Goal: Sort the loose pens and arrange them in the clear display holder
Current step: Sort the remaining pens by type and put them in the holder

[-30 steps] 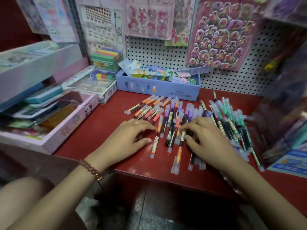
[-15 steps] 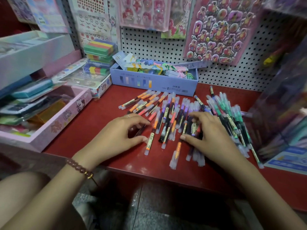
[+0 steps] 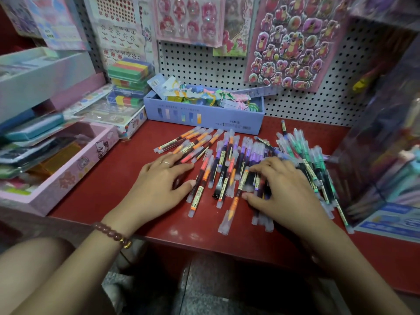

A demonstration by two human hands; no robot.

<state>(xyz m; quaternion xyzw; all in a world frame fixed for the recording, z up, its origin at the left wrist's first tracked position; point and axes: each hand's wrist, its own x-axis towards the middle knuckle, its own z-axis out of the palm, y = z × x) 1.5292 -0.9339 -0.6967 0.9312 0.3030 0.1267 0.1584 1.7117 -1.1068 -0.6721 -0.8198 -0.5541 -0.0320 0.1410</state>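
Pens strewn on red shelf | hands spread flat over them | blue box behind

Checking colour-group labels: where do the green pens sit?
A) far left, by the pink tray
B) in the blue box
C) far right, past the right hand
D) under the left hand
C: the green pens lie at the right end of the spread, beyond the right hand.
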